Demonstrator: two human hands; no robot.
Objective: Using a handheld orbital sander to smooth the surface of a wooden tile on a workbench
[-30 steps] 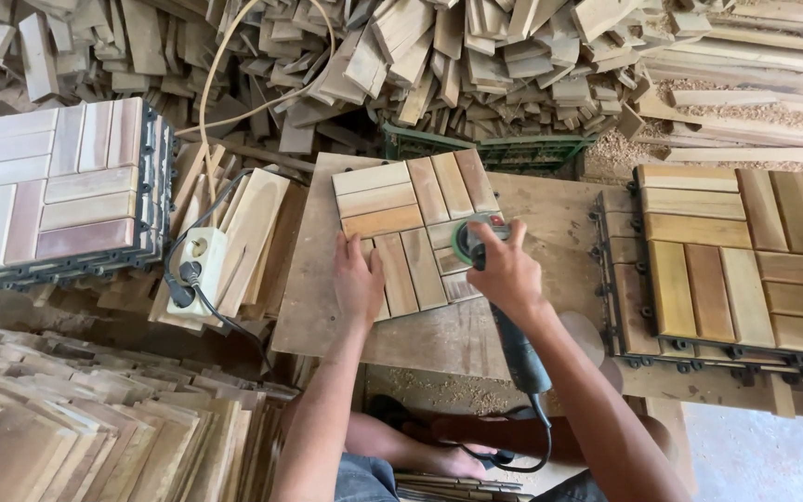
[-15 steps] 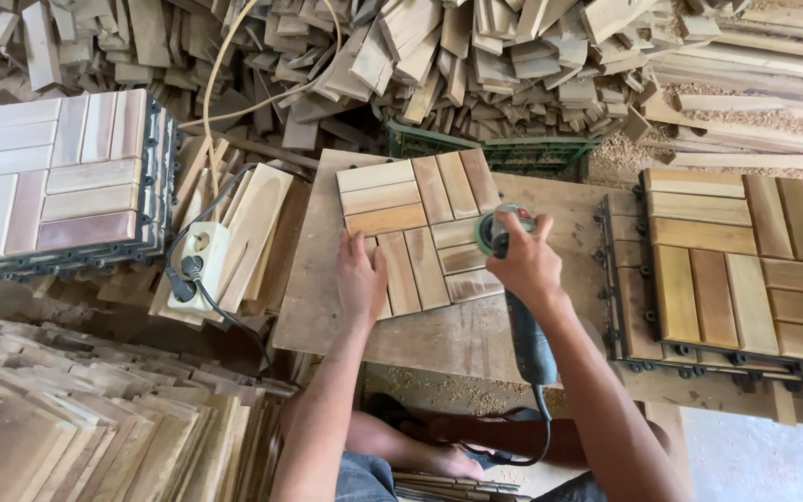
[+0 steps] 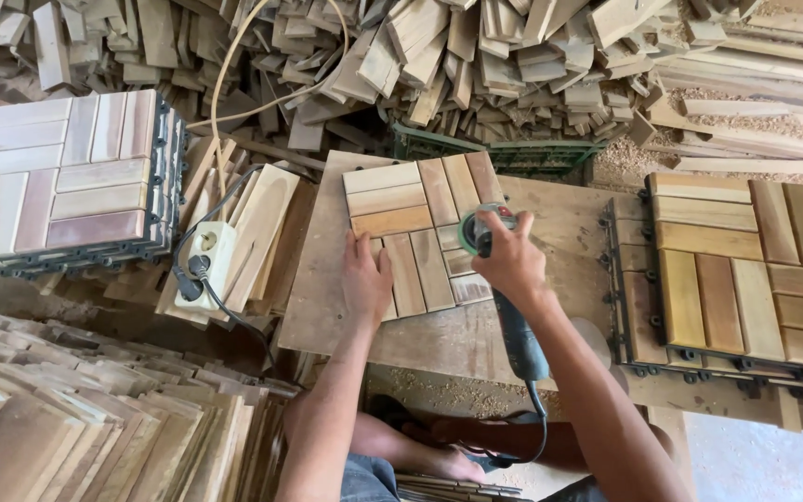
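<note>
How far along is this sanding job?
Done, it seems: a stack of tiles on the left and more tiles on the right. In hand: the left hand steadies one wooden tile while the right hand runs a sander over it. How many are left can't be told.

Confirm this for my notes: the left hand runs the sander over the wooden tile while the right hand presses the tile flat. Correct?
Not quite: the hands are swapped. In the head view the right hand runs the sander over the wooden tile, while the left hand presses the tile flat.
</note>
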